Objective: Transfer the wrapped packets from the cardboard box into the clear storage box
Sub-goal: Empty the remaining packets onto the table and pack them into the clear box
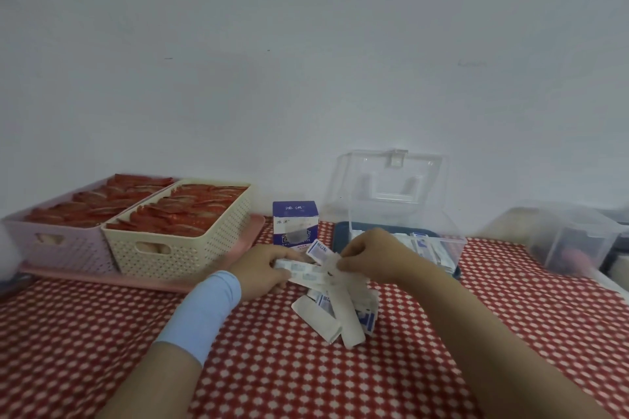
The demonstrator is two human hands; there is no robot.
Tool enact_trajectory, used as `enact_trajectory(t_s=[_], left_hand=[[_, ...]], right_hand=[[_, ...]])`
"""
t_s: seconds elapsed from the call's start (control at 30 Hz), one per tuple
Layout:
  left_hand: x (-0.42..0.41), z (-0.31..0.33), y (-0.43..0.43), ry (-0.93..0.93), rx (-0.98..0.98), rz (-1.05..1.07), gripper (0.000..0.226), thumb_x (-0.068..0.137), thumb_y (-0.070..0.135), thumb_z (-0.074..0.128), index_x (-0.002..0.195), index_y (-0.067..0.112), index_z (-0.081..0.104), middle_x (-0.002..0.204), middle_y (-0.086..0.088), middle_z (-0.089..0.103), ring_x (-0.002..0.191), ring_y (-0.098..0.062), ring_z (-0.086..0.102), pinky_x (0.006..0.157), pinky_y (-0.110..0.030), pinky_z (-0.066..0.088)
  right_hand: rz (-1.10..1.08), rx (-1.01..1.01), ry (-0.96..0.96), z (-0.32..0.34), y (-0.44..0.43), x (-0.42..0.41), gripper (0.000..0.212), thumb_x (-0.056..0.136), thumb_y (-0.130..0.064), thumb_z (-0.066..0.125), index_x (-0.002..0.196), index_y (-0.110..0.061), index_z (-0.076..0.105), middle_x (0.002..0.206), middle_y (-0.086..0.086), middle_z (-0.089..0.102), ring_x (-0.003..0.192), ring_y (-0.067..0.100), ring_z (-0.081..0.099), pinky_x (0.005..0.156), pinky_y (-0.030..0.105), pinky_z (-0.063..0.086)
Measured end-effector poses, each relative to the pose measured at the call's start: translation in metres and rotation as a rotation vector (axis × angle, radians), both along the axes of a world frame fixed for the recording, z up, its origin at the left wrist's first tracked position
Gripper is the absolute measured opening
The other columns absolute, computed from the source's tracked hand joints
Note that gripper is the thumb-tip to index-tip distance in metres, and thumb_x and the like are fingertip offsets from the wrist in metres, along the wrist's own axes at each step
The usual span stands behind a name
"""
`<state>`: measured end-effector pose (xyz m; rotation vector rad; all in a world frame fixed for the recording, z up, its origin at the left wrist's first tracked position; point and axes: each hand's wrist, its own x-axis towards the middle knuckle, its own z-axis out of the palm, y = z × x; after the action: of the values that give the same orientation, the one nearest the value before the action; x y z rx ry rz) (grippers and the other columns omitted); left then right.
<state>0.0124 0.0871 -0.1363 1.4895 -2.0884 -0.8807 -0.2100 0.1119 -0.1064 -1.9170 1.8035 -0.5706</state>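
Head view: my left hand (269,265) grips a bunch of wrapped packets (304,274), white with blue print, fingers curled round them. My right hand (371,257) pinches the other end of the same bunch, and the two hands nearly meet over the surface (306,381), which has a red-and-white dotted cloth. A light blue sleeve (204,309) covers my left wrist. A loose pile (340,316) of more packets lies on the cloth just below the hands. The cardboard box (295,223), blue and white, stands upright behind my left hand. The clear storage box (439,224) sits behind my right hand with its lid (391,180) propped open, and some packets are already inside. On the left, a cream basket (177,245) and a lilac basket (64,245) sit side by side on a pink tray (143,279), both full of red packs. A second clear box (575,238) is at far right, blurry.
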Motion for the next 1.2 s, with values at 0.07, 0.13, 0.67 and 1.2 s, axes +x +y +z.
enact_trajectory(t_s=[0.07,0.13,0.67,1.2], left_hand=[[0.005,0.001,-0.001,0.019,0.013,0.029,0.037,0.091,0.004,0.061,0.117,0.029,0.067,0.093,0.005,0.068,0.067,-0.011,0.068,0.065,-0.014,0.053],[0.008,0.003,-0.003,0.065,0.037,0.056,0.034,0.088,0.005,0.066,0.113,0.028,0.066,0.108,-0.002,0.068,0.079,-0.019,0.074,0.074,-0.025,0.060],[-0.010,0.031,0.013,0.817,0.252,-0.120,0.017,0.096,0.003,0.056,0.111,0.002,0.065,0.086,-0.009,0.074,0.070,-0.013,0.067,0.064,-0.024,0.056],[-0.024,0.017,0.014,0.936,0.077,-0.090,0.075,0.052,0.041,0.088,0.109,-0.004,0.069,0.096,-0.017,0.073,0.082,-0.027,0.066,0.079,-0.037,0.056]], right_hand=[[-0.028,-0.050,-0.050,0.004,-0.001,-0.004,0.022,0.091,-0.027,0.071,0.111,-0.019,0.076,0.107,-0.004,0.074,0.085,0.008,0.066,0.075,0.021,0.052],[-0.059,-0.130,-0.107,0.009,-0.003,-0.005,0.020,0.091,-0.027,0.071,0.108,-0.020,0.077,0.102,-0.006,0.074,0.080,0.004,0.064,0.069,0.017,0.049],[0.133,-0.193,-0.484,0.014,0.010,0.013,0.011,0.088,-0.025,0.075,0.098,-0.028,0.077,0.090,-0.011,0.078,0.077,0.001,0.073,0.063,0.017,0.058],[0.227,0.144,-0.754,0.019,0.026,0.015,0.033,0.096,-0.037,0.062,0.104,-0.010,0.078,0.096,0.018,0.074,0.078,0.023,0.065,0.078,0.043,0.056]])
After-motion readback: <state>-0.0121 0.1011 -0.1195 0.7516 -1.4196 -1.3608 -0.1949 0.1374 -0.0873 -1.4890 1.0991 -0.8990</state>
